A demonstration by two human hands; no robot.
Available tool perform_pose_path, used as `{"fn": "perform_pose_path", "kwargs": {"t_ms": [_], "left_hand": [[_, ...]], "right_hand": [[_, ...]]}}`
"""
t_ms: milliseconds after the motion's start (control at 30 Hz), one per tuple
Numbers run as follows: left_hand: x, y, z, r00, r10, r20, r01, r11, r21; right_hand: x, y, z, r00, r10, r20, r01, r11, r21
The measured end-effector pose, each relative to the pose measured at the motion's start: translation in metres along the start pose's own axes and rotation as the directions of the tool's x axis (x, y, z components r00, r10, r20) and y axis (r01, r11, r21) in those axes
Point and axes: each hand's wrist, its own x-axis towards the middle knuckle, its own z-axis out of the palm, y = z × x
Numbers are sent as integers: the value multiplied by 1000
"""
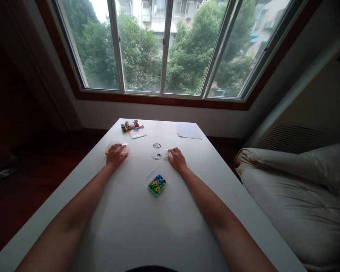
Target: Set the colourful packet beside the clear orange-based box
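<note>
- Head view, grips first: left hand (115, 155) palm down on a clear plastic box (117, 148) with something orange inside, fingers curled over its top, box flat on the white bench (130, 226) near the left edge.
- Right hand (176, 158) also palm down, fingertips touching a small clear piece (167, 153); whether pinched or merely touched cannot be told.
- Just left of that piece, two small round lids (156, 155) lying flat, one behind the other.
- Between the forearms, nearer the body: open clear tray (156, 184) of mixed green, yellow and blue bricks.
- Far left of the bench: small toy figures (129, 125) beside a coloured booklet (137, 133).
- Far right: white paper sheet (188, 130).
- Right of the bench: a pale cushion (294, 196).
</note>
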Motion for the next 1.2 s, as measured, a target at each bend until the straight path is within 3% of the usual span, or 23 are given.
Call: {"fn": "perform_pose_path", "kwargs": {"t_ms": [233, 833, 1200], "left_hand": [[-6, 1, -2, 996, -40, -79, 42, 999, 25], [-7, -4, 0, 995, -97, -1, 97, 993, 65], [-6, -1, -4, 994, -100, -49, 101, 994, 32]], "right_hand": [[-1, 3, 1, 1000, -8, -16, 8, 1000, 15], [0, 3, 3, 1000, 22, -4, -22, 1000, 18], [-1, 2, 3, 1000, 20, -12, -20, 999, 37]]}}
